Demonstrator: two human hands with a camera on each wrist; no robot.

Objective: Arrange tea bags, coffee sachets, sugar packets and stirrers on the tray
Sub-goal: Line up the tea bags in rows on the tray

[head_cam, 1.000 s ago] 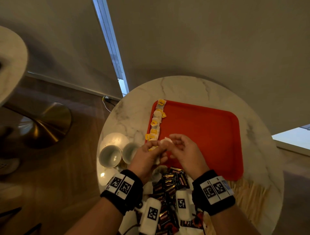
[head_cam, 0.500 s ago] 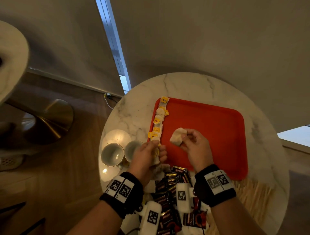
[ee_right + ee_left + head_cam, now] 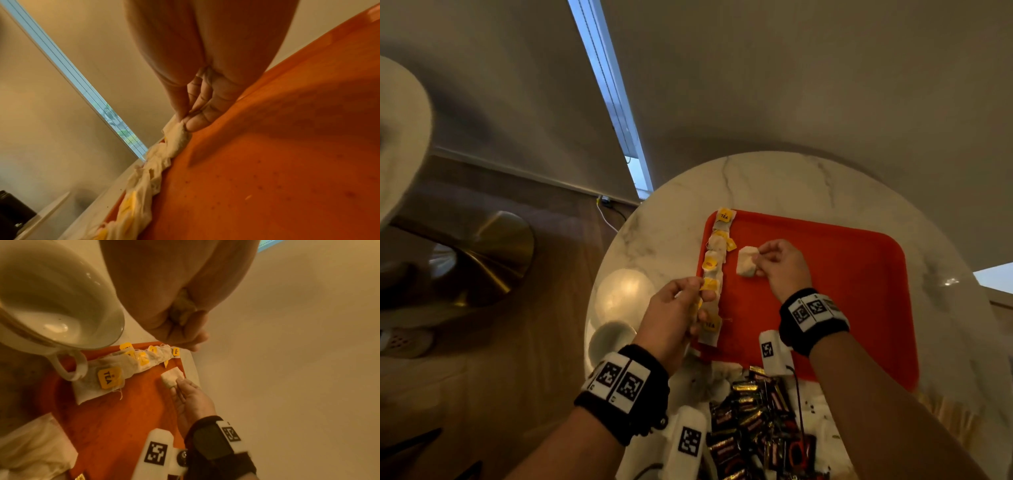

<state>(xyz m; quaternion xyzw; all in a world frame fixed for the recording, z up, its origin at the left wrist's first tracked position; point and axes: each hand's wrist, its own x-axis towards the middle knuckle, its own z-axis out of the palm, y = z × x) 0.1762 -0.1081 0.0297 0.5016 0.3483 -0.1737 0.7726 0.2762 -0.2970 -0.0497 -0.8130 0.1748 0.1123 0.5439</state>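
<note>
At frame center, the right hand point(image 3: 780, 265) pinches a tea bag point(image 3: 747, 261) onto the red tray point(image 3: 852, 291); the left hand point(image 3: 674, 310) pinches a yellow tag point(image 3: 709, 285) beside the row of tea bags point(image 3: 714, 270).

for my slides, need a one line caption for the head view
Right hand sets a tea bag on the red tray beside a column of tea bags.
</note>
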